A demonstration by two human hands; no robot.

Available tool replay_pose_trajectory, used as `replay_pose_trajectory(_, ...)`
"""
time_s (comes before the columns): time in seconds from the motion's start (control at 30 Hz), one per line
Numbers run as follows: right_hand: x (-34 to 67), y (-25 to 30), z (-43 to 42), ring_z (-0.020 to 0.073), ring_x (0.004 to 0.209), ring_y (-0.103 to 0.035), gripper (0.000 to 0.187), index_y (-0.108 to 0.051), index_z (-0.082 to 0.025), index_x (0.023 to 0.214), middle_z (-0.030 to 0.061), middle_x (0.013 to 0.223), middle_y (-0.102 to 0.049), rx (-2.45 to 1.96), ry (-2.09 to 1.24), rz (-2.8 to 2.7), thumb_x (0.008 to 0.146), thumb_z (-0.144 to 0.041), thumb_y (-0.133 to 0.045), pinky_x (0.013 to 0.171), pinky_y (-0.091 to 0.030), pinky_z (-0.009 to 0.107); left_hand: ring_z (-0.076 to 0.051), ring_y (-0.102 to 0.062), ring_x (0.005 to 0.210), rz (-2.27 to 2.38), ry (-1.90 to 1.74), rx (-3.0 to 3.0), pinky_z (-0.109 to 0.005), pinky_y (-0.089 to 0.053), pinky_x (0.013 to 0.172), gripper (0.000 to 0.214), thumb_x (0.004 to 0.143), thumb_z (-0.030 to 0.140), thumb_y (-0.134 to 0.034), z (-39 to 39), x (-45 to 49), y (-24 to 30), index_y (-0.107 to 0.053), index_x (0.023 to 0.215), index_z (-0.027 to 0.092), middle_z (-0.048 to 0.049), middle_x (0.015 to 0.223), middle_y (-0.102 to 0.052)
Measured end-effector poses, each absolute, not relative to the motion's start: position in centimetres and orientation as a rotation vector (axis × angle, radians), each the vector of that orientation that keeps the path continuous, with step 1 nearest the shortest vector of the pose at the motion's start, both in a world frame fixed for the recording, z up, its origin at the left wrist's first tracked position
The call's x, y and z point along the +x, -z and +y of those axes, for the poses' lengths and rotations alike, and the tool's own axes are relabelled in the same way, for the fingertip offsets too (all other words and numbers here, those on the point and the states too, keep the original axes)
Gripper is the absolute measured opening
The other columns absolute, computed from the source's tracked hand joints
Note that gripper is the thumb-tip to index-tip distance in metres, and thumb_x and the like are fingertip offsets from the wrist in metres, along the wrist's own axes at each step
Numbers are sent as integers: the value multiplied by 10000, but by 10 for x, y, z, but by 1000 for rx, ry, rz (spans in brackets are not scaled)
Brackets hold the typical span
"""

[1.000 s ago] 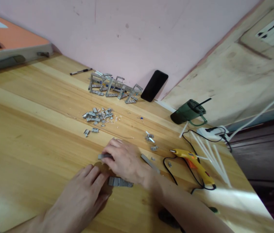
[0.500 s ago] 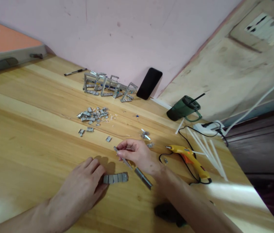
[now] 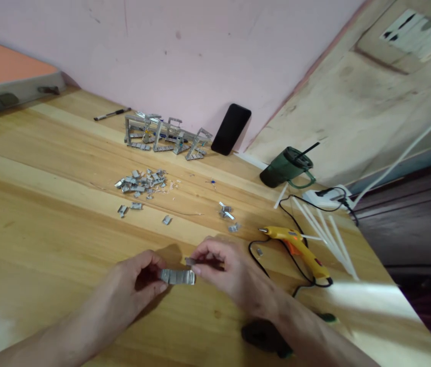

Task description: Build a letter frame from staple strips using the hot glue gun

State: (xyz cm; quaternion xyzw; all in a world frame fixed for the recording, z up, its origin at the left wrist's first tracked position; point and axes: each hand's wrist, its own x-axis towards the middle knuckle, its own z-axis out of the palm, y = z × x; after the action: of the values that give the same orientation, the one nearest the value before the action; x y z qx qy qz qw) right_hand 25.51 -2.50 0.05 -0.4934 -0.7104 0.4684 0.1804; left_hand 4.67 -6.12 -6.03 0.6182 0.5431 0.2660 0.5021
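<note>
My left hand [image 3: 139, 283] pinches the left end of a flat grey strip of staples [image 3: 177, 277], held just above the wooden table [image 3: 47, 214]. My right hand [image 3: 231, 272] is closed on a second, narrower staple strip [image 3: 196, 262], whose end sits right above the first strip's right end. Both hands meet near the table's front middle.
A pile of loose staple pieces [image 3: 141, 181] and a few strays lie farther back. Small staple-built frames [image 3: 165, 136], a pen [image 3: 111, 114] and a black phone [image 3: 231, 129] are by the pink wall. A yellow glue gun [image 3: 299, 247], white glue sticks [image 3: 326, 232] and a green cup [image 3: 286, 167] lie to the right.
My right hand picked up a narrow staple strip and brought it down to the flat strip. My left hand went from lying flat beside that strip to pinching and lifting it.
</note>
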Motion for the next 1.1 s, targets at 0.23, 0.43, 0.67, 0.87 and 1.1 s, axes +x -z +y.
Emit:
replay_pose_trajectory(0.23, 245, -14, -45, 139, 727, -560, 96, -617, -163, 844, 36, 806, -605, -1257, -790, -2452, 809, -126, -536, 635, -429, 243, -145, -538, 665, 1107, -748, 1251, -245, -431, 594, 107, 762, 278, -605, -63, 46, 67, -563, 830, 207, 19, 716, -592)
replay_pose_trajectory(0.43, 239, -11, -48, 153, 679, -547, 124, -615, -172, 843, 42, 782, -590, -1214, -561, -2611, 830, -133, -499, 575, -400, 259, -150, -536, 669, 1087, -809, 1177, -255, -446, 611, 101, 736, 277, -619, -66, 47, 68, -574, 784, 200, 4, 710, -582)
replay_pose_trajectory(0.67, 233, -15, -49, 151, 646, -534, 86, -599, -184, 778, 24, 747, -578, -1203, -467, -2670, 813, -134, -539, 533, -352, 269, -144, -529, 645, 1006, -860, 1096, -252, -442, 594, 60, 704, 211, -619, -70, 50, 65, -584, 752, 221, 24, 698, -579)
replay_pose_trajectory(0.87, 232, -20, -52, 150, 621, -534, 86, -601, -187, 768, 18, 732, -579, -1242, -430, -2665, 823, -154, -543, 519, -326, 280, -144, -518, 627, 1030, -865, 1078, -262, -445, 582, 72, 664, 195, -624, -68, 53, 57, -572, 711, 211, 22, 670, -564)
replay_pose_trajectory(1.1, 230, -21, -53, 158, 627, -554, 98, -609, -190, 786, 27, 752, -596, -1261, -411, -2691, 828, -161, -525, 517, -323, 290, -135, -512, 650, 1012, -850, 1077, -262, -441, 607, 65, 694, 188, -615, -70, 52, 63, -561, 725, 208, 16, 692, -556)
